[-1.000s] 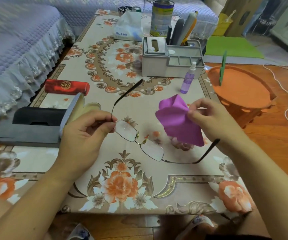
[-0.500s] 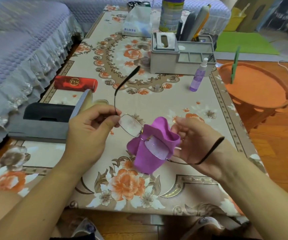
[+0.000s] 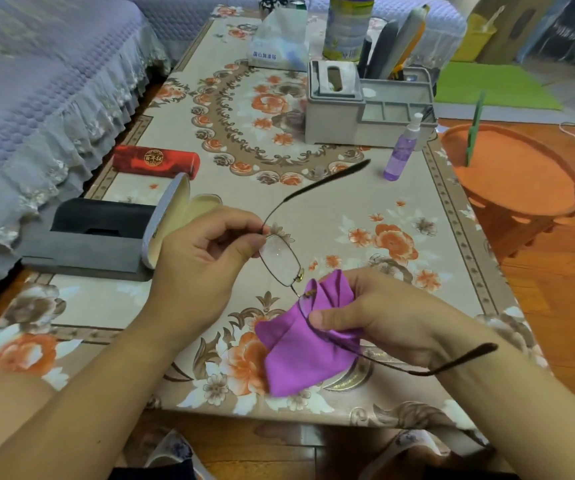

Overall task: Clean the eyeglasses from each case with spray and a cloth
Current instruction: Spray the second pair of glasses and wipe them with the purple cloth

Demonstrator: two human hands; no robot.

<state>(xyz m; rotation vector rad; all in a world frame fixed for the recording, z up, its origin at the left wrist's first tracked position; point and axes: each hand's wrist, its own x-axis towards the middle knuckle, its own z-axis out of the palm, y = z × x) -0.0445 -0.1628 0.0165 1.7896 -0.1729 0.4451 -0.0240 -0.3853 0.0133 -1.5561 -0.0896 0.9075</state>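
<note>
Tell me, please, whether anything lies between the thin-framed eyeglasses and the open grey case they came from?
Nothing visible does: the eyeglasses are held just right of the open grey case, with only the left hand gripping them between.

Purple cloth (image 3: pixel 299 355), red case (image 3: pixel 155 162), lilac spray bottle (image 3: pixel 400 155), orange-flowered tablecloth (image 3: pixel 230 140).

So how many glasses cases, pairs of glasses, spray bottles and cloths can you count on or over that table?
Glasses cases: 3, red case, black case, open grey case
Pairs of glasses: 1, glasses held in both hands
Spray bottles: 1, purple bottle
Cloths: 1, purple cloth
Total: 6
</note>
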